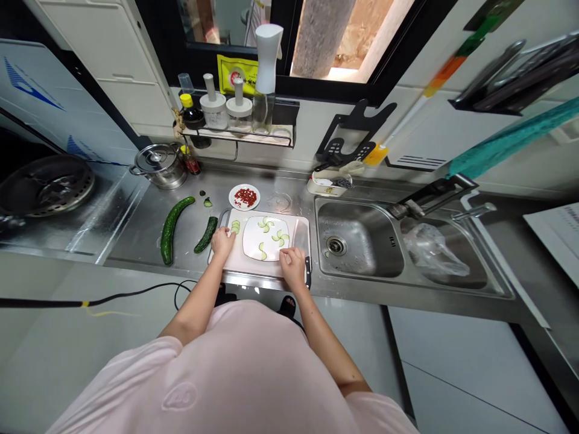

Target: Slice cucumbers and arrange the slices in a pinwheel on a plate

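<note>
Pale-green crescent cucumber slices (266,225) lie in curved clusters on a white rounded-square plate (251,234), set on a pale rectangular cutting board (235,260). At the board's left, the left hand (221,242) reaches a row of overlapping green slices (235,226); the right hand (294,265) is at the plate's near right corner. Whether either grip is clamped or apart, I cannot tell.

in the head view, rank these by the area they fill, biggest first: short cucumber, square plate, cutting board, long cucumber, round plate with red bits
1. Cutting board, though partly covered
2. Square plate
3. Long cucumber and round plate: too close to rank
4. Short cucumber
</note>
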`<state>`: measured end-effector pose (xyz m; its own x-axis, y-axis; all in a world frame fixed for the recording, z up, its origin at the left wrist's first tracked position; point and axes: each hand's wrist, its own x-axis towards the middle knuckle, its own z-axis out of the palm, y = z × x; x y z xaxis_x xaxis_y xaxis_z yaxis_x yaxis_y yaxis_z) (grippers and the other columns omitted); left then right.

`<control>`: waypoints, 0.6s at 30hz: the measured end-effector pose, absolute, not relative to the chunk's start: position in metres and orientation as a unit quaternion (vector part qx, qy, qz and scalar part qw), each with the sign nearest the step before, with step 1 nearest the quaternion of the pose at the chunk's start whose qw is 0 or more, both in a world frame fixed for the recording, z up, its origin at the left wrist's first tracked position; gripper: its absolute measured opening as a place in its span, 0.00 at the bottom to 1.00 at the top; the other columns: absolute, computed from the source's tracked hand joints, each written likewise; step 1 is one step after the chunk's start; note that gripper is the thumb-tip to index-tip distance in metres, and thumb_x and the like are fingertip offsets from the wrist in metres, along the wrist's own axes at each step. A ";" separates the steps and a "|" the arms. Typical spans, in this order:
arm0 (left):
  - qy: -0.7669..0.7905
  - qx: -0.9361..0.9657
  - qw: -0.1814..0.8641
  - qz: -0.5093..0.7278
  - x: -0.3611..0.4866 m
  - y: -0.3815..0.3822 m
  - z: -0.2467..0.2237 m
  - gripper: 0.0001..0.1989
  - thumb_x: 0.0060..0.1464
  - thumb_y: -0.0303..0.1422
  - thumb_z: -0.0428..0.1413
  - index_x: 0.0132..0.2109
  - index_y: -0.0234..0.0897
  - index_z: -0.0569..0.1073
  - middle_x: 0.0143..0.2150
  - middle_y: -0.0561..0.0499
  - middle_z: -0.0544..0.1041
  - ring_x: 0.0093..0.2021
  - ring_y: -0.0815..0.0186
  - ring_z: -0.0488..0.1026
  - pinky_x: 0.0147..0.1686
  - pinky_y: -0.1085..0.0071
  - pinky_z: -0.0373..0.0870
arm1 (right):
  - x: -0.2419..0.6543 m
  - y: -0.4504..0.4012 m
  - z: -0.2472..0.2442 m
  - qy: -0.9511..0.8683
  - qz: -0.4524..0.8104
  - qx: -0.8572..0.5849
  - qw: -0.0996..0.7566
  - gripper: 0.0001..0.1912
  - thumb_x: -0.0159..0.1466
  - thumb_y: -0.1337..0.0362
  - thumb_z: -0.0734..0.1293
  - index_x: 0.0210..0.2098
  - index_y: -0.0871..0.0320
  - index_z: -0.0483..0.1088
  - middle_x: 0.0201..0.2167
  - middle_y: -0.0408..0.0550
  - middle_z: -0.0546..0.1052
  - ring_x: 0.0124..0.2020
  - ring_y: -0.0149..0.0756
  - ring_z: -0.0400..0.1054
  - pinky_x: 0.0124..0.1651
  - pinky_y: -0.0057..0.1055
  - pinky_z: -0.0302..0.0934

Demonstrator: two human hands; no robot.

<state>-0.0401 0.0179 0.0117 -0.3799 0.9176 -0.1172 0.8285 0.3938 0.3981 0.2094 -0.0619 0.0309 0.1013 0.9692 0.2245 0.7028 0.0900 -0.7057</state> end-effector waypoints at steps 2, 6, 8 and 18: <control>0.820 0.532 0.159 0.139 -0.039 0.019 0.012 0.17 0.52 0.42 0.52 0.46 0.37 0.72 0.42 0.45 0.74 0.43 0.62 0.70 0.41 0.72 0.62 | 0.210 -0.063 0.029 -0.642 0.187 -0.644 0.372 0.11 0.63 0.62 0.60 0.34 0.56 0.74 0.33 0.49 0.71 0.42 0.40 0.60 0.46 0.36 0.55; 0.819 0.531 0.157 0.152 -0.037 0.021 0.013 0.15 0.52 0.40 0.54 0.44 0.37 0.73 0.43 0.45 0.74 0.42 0.61 0.71 0.40 0.70 0.62 | 0.209 -0.064 0.026 -0.642 0.189 -0.632 0.392 0.11 0.63 0.61 0.60 0.33 0.55 0.74 0.32 0.48 0.71 0.41 0.40 0.60 0.46 0.36 0.55; 0.819 0.528 0.157 0.161 -0.036 0.021 0.013 0.14 0.51 0.39 0.54 0.43 0.38 0.73 0.43 0.44 0.74 0.41 0.60 0.71 0.39 0.70 0.62 | 0.207 -0.064 0.026 -0.642 0.188 -0.629 0.397 0.10 0.62 0.62 0.61 0.33 0.56 0.74 0.32 0.48 0.71 0.40 0.40 0.60 0.46 0.36 0.56; 0.793 0.476 0.214 0.314 -0.033 0.022 0.011 0.07 0.48 0.35 0.56 0.36 0.40 0.73 0.33 0.51 0.76 0.33 0.65 0.71 0.34 0.72 0.61 | 0.202 -0.065 0.031 -0.641 0.188 -0.627 0.402 0.10 0.63 0.63 0.61 0.33 0.56 0.74 0.31 0.48 0.70 0.40 0.40 0.60 0.45 0.35 0.56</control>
<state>-0.0325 0.0220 0.0109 -0.4541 0.8900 -0.0401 0.6205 0.3483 0.7027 0.2020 -0.0654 0.0307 0.1082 0.9539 0.2799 0.6522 0.1444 -0.7442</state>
